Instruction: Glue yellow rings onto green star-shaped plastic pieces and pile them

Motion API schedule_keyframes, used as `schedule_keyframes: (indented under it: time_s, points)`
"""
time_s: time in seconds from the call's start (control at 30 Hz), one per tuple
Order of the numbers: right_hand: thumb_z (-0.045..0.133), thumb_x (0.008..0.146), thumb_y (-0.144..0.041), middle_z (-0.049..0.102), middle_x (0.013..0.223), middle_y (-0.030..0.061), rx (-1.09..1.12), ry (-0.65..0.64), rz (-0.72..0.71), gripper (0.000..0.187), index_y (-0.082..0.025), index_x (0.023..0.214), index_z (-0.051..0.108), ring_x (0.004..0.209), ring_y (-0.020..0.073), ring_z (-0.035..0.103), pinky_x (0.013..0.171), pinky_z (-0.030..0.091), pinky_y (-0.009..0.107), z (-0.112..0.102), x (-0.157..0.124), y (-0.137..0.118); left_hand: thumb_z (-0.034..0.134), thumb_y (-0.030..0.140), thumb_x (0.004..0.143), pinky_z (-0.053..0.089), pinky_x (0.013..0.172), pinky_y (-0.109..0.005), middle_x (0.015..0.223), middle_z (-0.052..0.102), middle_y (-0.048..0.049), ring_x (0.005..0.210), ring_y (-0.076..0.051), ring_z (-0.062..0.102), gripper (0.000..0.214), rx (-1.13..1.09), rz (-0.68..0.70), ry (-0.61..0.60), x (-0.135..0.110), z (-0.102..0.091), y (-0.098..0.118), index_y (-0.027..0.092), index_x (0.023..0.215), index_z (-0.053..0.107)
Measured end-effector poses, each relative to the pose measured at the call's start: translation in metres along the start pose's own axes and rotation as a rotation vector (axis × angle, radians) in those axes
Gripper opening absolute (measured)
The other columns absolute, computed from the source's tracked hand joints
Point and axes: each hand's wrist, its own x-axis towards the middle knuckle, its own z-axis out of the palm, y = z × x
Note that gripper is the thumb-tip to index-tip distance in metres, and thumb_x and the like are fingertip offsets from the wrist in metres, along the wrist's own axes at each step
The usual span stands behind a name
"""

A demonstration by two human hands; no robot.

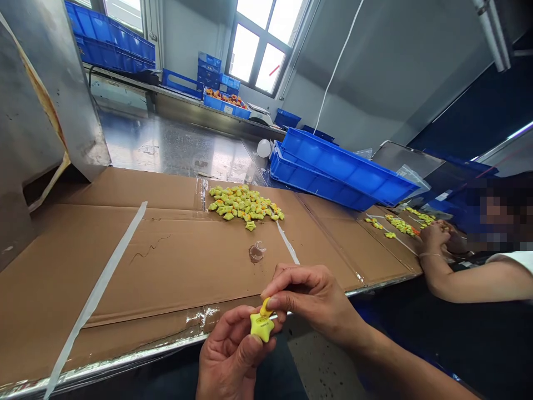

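My left hand (231,355) pinches a small yellow star-shaped toy (261,327) just below the table's front edge. My right hand (310,297) is closed, its fingertips gripping a yellow loop (265,306) at the top of the star. Further back on the cardboard (166,261) lies a pile of several more yellow-green star pieces (244,204), with one lone star (250,225) in front of it. A small clear round piece (258,250) lies on the cardboard between the pile and my hands.
Stacked blue bins (341,172) stand at the right of the cardboard. A co-worker's hands (437,236) rest at a second scatter of yellow pieces (400,224) on the right. A metal panel (37,111) rises at left. More blue crates (112,39) line the back.
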Motion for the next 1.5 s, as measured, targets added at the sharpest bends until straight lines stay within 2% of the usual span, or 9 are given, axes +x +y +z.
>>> schedule_keyframes:
  time_s: [0.43, 0.7, 0.87, 1.1, 1.23, 1.3, 1.37, 1.43, 1.5]
  points:
    - [0.075, 0.077, -0.016, 0.061, 0.068, 0.0003, -0.165, -0.016, -0.036, 0.002, -0.017, 0.078, 0.076, 0.052, 0.0094, 0.060, 0.049, 0.049, 0.017, 0.000, -0.002, -0.003, 0.090, 0.021, 0.042, 0.056, 0.054, -0.022, 0.067, 0.076, -0.0083, 0.061, -0.021, 0.071, 0.029, 0.023, 0.023, -0.016, 0.002, -0.004, 0.001, 0.019, 0.067, 0.075]
    - [0.073, 0.080, -0.011, 0.064, 0.063, 0.0015, -0.525, -0.116, -0.231, 0.006, -0.015, 0.080, 0.076, 0.059, 0.0123, 0.056, 0.055, 0.044, 0.021, -0.003, -0.002, -0.007, 0.089, 0.021, 0.044, 0.055, 0.056, -0.021, 0.064, 0.075, -0.0078, 0.059, -0.020, 0.071, 0.027, 0.071, 0.085, -0.024, 0.002, -0.007, -0.001, 0.019, 0.068, 0.077]
    - [0.070, 0.083, -0.012, 0.064, 0.063, 0.0019, -0.587, -0.190, -0.333, 0.008, -0.017, 0.087, 0.076, 0.060, 0.0125, 0.056, 0.057, 0.044, 0.021, -0.001, -0.003, -0.011, 0.089, 0.020, 0.044, 0.056, 0.058, -0.023, 0.061, 0.074, -0.0067, 0.057, -0.021, 0.070, 0.026, 0.091, 0.136, -0.024, 0.002, -0.010, -0.001, 0.019, 0.066, 0.077]
    - [0.064, 0.090, -0.020, 0.062, 0.063, 0.0042, -0.656, -0.232, -0.388, 0.014, -0.011, 0.084, 0.073, 0.058, 0.0123, 0.055, 0.054, 0.043, 0.021, -0.001, -0.008, -0.010, 0.089, 0.024, 0.043, 0.056, 0.058, -0.023, 0.059, 0.074, -0.0091, 0.056, -0.021, 0.070, 0.026, 0.153, 0.156, -0.011, -0.002, -0.013, -0.001, 0.018, 0.065, 0.077]
    - [0.058, 0.094, -0.024, 0.062, 0.063, 0.0048, -0.652, -0.235, -0.429, 0.022, -0.010, 0.084, 0.072, 0.057, 0.0122, 0.054, 0.053, 0.043, 0.021, -0.001, -0.011, -0.004, 0.089, 0.025, 0.044, 0.056, 0.060, -0.023, 0.062, 0.075, -0.0087, 0.056, -0.020, 0.070, 0.027, 0.160, 0.179, -0.013, -0.004, -0.013, -0.001, 0.018, 0.067, 0.077]
    - [0.060, 0.093, -0.023, 0.063, 0.064, 0.0045, -0.628, -0.206, -0.461, 0.018, -0.012, 0.087, 0.073, 0.058, 0.0119, 0.055, 0.053, 0.044, 0.020, 0.000, -0.012, 0.000, 0.089, 0.024, 0.043, 0.056, 0.059, -0.022, 0.061, 0.075, -0.0080, 0.056, -0.019, 0.070, 0.028, 0.148, 0.181, -0.006, -0.004, -0.012, -0.001, 0.018, 0.067, 0.077]
    - [0.066, 0.089, -0.023, 0.068, 0.070, 0.0040, -0.577, -0.162, -0.489, 0.013, -0.014, 0.098, 0.072, 0.059, 0.0114, 0.058, 0.056, 0.046, 0.019, 0.001, -0.012, 0.004, 0.090, 0.025, 0.042, 0.056, 0.055, -0.021, 0.060, 0.074, -0.0075, 0.054, -0.019, 0.069, 0.028, 0.140, 0.149, 0.001, -0.004, -0.012, 0.001, 0.019, 0.067, 0.077]
    - [0.072, 0.084, -0.023, 0.072, 0.080, 0.0038, -0.475, -0.118, -0.456, 0.028, -0.018, 0.112, 0.066, 0.061, 0.0109, 0.061, 0.057, 0.048, 0.018, 0.002, -0.014, 0.007, 0.090, 0.027, 0.041, 0.055, 0.049, -0.019, 0.059, 0.074, -0.0071, 0.050, -0.019, 0.069, 0.029, 0.137, 0.076, 0.003, -0.006, -0.011, 0.004, 0.020, 0.066, 0.077]
    - [0.070, 0.086, -0.023, 0.073, 0.088, 0.0037, -0.311, -0.069, -0.359, 0.032, -0.020, 0.117, 0.061, 0.066, 0.0116, 0.066, 0.060, 0.052, 0.019, 0.003, -0.018, 0.011, 0.090, 0.027, 0.041, 0.054, 0.045, -0.018, 0.062, 0.075, -0.0083, 0.049, -0.019, 0.069, 0.029, 0.134, -0.009, 0.011, -0.008, -0.011, 0.007, 0.020, 0.066, 0.077]
